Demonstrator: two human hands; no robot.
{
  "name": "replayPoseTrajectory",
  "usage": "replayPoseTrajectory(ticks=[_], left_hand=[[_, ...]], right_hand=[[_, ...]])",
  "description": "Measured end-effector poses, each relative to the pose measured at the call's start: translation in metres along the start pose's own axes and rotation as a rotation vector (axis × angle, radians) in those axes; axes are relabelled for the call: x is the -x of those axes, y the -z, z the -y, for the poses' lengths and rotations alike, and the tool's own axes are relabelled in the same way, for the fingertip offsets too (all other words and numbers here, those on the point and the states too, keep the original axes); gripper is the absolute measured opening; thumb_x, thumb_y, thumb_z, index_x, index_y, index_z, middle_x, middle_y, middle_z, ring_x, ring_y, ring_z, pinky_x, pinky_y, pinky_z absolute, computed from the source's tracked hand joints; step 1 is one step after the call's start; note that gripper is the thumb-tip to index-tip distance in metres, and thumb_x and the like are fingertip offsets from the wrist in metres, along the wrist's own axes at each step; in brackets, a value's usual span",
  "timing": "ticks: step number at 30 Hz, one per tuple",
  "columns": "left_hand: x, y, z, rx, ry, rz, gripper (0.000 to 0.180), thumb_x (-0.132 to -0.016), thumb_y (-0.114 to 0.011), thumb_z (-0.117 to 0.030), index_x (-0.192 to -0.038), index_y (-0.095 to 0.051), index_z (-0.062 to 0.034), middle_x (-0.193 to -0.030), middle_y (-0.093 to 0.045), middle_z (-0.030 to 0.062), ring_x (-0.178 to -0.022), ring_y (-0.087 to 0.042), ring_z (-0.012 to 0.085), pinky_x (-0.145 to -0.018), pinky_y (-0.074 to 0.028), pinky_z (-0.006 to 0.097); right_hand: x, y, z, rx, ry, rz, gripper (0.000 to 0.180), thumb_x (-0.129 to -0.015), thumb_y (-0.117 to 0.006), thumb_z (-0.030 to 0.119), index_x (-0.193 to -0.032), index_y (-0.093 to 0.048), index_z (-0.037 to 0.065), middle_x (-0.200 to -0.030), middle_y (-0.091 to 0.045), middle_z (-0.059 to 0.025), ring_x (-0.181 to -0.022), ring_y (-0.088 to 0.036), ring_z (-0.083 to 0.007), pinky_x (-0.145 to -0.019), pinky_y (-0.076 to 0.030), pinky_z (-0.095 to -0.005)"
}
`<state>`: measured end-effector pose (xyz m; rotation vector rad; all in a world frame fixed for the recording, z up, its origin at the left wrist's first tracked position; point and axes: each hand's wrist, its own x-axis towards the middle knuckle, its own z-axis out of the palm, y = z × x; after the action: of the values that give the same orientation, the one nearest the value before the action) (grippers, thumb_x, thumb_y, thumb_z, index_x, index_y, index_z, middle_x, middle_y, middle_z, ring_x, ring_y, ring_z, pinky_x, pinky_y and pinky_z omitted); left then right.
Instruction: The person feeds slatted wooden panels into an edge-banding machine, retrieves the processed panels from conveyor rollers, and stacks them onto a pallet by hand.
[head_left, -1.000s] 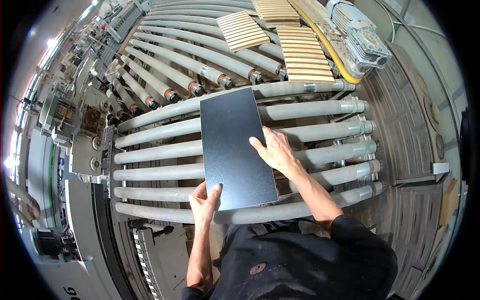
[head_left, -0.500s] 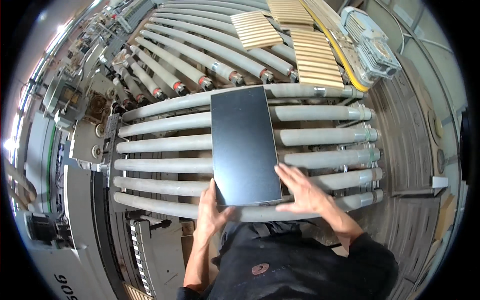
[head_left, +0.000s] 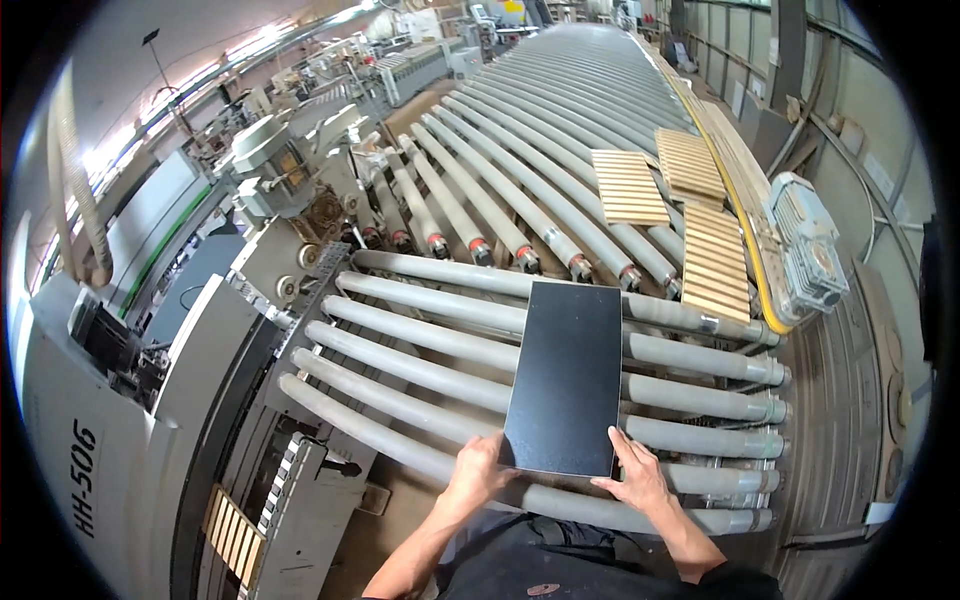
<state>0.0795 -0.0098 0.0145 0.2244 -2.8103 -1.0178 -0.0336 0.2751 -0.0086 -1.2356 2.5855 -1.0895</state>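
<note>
Machinery [head_left: 110, 430] with pale grey housings stood well to the left of the left fingers, and a slatted wooden piece [head_left: 235, 535] lay low beside it. Grey rollers [head_left: 430, 345] ran from the left fingers' outer side, passed beneath the work and came out beyond the right fingers. The left hand [head_left: 478, 475] was at the near-left corner of the dark panel [head_left: 567, 380], fingers bent inward; how firmly they gripped could not be told. The panel lay over the rollers, between both sets of fingers and stretching away ahead of them. The right hand [head_left: 637, 475] was at the near-right corner, forefinger along the side edge and thumb by the near edge, spread moderately wide. In judgement, good handling called for even pressure from both hands, contact at the edges to spare the dark face, and thumbs clear of the roller gaps. Farther ahead and rightward of the right fingers lay more slatted pieces [head_left: 718, 262], with a grey motor [head_left: 805, 240] beyond them to the right.
</note>
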Motion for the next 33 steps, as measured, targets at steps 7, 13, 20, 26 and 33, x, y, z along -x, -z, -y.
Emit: replayPoseTrajectory(ticks=[7, 13, 20, 26, 33], left_hand=[[0.003, -0.004, 0.007, -0.036, 0.022, 0.053, 0.035, -0.071, -0.083, -0.015, -0.093, -0.061, 0.0000, -0.086, -0.066, 0.0200, -0.087, -0.061, 0.0404, -0.078, -0.051, 0.047], [0.010, -0.025, 0.030, 0.028, -0.030, -0.061, 0.023, -0.071, -0.077, -0.012, -0.086, -0.061, -0.0011, -0.080, -0.065, 0.0201, -0.082, -0.062, 0.0418, -0.074, -0.051, 0.049], [0.003, -0.011, 0.018, 0.036, -0.028, 0.022, 0.014, -0.073, -0.069, -0.009, -0.084, -0.067, -0.0010, -0.078, -0.067, 0.0224, -0.080, -0.066, 0.0437, -0.072, -0.054, 0.051], [0.006, -0.015, 0.019, 0.018, -0.002, -0.002, 0.021, -0.066, -0.077, -0.004, -0.081, -0.064, 0.0027, -0.077, -0.066, 0.0248, -0.079, -0.066, 0.0442, -0.072, -0.055, 0.048], [0.029, 0.006, 0.026, 0.141, 0.080, -0.021, 0.049, -0.079, -0.079, -0.018, -0.119, -0.062, 0.0037, -0.113, -0.066, 0.0272, -0.108, -0.065, 0.0403, -0.092, -0.053, 0.046]], right_hand=[[0.001, -0.001, -0.007, -0.070, -0.071, 0.008, 0.097, -0.065, -0.091, 0.018, -0.144, -0.041, -0.007, -0.140, -0.052, -0.0305, -0.126, -0.055, -0.0432, -0.106, -0.048, -0.0437], [0.001, 0.003, -0.003, -0.075, -0.079, 0.038, 0.097, -0.067, -0.090, 0.016, -0.146, -0.039, -0.005, -0.142, -0.049, -0.0304, -0.128, -0.053, -0.0443, -0.108, -0.046, -0.0443], [0.002, 0.007, -0.002, -0.036, -0.047, 0.009, 0.102, -0.062, -0.091, 0.006, -0.150, -0.038, -0.001, -0.138, -0.055, -0.0269, -0.114, -0.064, -0.0345, -0.079, -0.062, -0.0347], [-0.004, 0.014, 0.007, -0.002, -0.062, 0.090, 0.101, -0.064, -0.089, 0.003, -0.150, -0.037, -0.001, -0.135, -0.057, -0.0267, -0.113, -0.065, -0.0320, -0.076, -0.062, -0.0334], [-0.042, 0.070, 0.042, 0.228, 0.018, 0.200, 0.075, -0.069, -0.080, 0.014, -0.136, -0.052, -0.007, -0.125, -0.062, -0.0261, -0.110, -0.062, -0.0413, -0.097, -0.050, -0.0436]])
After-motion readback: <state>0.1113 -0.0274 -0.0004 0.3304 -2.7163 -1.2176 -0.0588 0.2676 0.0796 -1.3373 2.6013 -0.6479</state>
